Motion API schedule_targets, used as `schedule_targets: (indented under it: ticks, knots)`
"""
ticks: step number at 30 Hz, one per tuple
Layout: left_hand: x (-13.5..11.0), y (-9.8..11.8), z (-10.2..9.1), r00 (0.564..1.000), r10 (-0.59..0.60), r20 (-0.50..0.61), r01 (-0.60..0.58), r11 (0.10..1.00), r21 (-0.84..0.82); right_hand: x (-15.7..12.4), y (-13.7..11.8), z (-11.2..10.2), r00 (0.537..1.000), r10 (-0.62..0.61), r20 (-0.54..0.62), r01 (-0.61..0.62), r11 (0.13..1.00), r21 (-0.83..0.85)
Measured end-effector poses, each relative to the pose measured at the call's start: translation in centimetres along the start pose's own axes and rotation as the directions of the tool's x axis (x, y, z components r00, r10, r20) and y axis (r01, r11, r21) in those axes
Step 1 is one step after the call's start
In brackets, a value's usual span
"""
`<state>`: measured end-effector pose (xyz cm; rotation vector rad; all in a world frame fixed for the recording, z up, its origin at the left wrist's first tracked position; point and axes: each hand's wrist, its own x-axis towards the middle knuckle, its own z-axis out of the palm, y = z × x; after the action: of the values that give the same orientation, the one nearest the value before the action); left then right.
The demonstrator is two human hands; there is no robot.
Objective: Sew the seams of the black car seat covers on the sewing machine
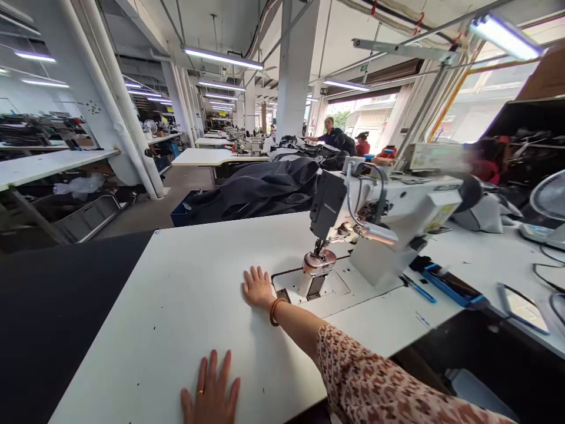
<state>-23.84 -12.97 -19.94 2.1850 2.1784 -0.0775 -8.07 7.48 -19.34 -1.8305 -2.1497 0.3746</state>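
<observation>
My right hand (258,287) lies flat on the white tabletop (185,282), fingers stretched out, just left of the post of a sewing machine (329,203). A brown bracelet (274,312) circles that wrist, and a patterned sleeve covers the upper arm. Lower down, at the front edge of the view, my left hand (210,391) is spread over the same tabletop, with a ring on one finger. Neither hand holds anything. Under the machine's needle the rounded metal post top (318,262) shows no fabric on it.
Dark fabric (265,188) is heaped beyond the table. Right of the machine lie blue-handled snips (421,290), a blue tray (454,285), a phone (524,307) and a fan (549,197). A person (330,134) stands behind the pile.
</observation>
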Motion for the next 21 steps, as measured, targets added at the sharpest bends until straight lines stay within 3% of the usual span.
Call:
schedule_targets:
  ticks: [7, 14, 16, 19, 21]
  knots:
    - [0.1, 0.1, -0.7, 0.998, -0.004, 0.059, 0.002, 0.999, 0.039, -4.4, -0.7, 0.3, 0.996, -0.084, 0.025, 0.084, 0.996, 0.02]
    - [-0.1, 0.4, -1.1, 0.999, -0.012, 0.052, 0.009, 0.998, 0.059, -5.8, -1.6, -0.4, 0.986, -0.158, 0.06, 0.157, 0.987, 0.02]
    - [0.0, 0.3, -0.7, 0.999, -0.015, 0.039, 0.012, 0.997, 0.07, -5.9, -3.5, 0.1, 0.953, -0.287, 0.1, 0.285, 0.958, 0.033]
    - [0.3, -0.9, 0.7, 1.0, -0.025, 0.008, 0.024, 0.993, 0.119, -5.7, -7.5, 1.7, 0.827, -0.548, 0.127, 0.543, 0.837, 0.074]
    - [0.4, -2.3, 2.0, 0.999, 0.033, 0.016, -0.034, 0.991, 0.132, -5.5, -9.6, 2.7, 0.761, -0.634, 0.136, 0.627, 0.773, 0.099]
